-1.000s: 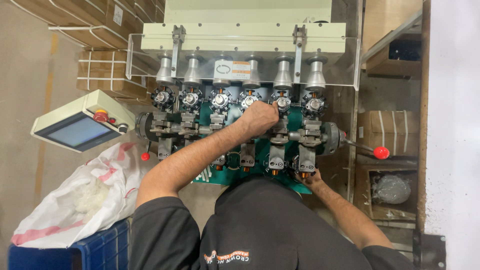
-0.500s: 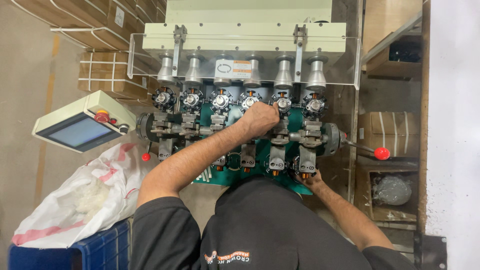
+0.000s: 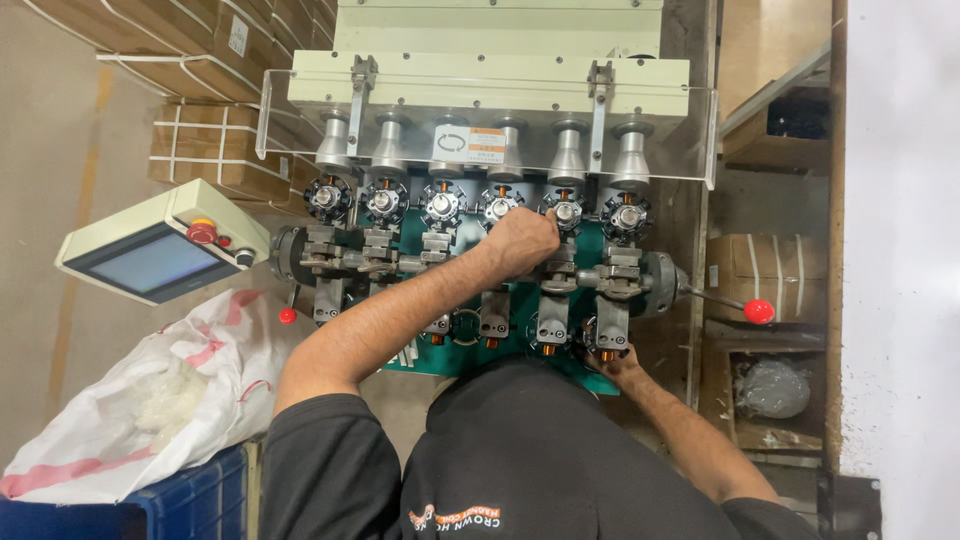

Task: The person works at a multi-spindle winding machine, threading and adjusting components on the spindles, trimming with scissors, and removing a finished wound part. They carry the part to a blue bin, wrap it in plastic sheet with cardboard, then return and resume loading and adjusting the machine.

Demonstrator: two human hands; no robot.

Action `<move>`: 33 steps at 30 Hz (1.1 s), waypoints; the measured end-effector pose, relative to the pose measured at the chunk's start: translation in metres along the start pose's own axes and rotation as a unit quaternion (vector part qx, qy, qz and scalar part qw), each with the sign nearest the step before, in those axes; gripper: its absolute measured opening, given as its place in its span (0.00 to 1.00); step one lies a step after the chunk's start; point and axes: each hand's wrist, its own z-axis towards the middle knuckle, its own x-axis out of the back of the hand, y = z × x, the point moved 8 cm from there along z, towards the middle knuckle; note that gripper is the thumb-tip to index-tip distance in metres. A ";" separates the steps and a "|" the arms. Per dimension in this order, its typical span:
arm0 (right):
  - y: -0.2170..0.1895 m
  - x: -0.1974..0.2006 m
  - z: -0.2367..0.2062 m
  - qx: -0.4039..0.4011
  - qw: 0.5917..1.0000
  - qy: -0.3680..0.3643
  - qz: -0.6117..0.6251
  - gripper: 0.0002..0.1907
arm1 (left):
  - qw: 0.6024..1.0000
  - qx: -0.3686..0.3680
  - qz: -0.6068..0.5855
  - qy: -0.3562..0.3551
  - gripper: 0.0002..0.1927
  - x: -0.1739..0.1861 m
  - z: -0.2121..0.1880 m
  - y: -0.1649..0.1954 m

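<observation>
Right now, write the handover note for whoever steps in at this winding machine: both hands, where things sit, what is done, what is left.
Left hand: closed in a loose fist at the fifth spindle head from the left in the row of six, fingertips on or right beside it; whether it pinches anything cannot be seen.
Right hand: low at the front edge, at the small copper-coloured coil under the rightmost station; its grip is hidden.
Another copper coil sits under the fifth station.
The red-knobbed lever and control panel are untouched.
Done and left: cannot tell which stations are finished; check each one.
</observation>
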 end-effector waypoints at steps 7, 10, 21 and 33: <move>0.024 -0.029 -0.050 -0.138 0.975 -0.052 0.165 0.22 | 0.998 -0.011 -0.016 0.061 0.31 0.003 0.002 0.000; 0.034 -0.044 -0.096 -0.217 0.909 -0.009 0.354 0.27 | 0.996 -0.023 -0.023 0.078 0.26 0.002 0.004 0.001; 0.014 -0.052 -0.254 -0.337 0.733 0.267 0.527 0.17 | 0.993 -0.039 -0.053 0.096 0.17 0.014 0.007 0.001; 0.005 0.071 -0.160 -0.133 0.754 0.341 0.546 0.16 | 0.991 -0.020 -0.046 0.128 0.08 0.001 0.022 0.001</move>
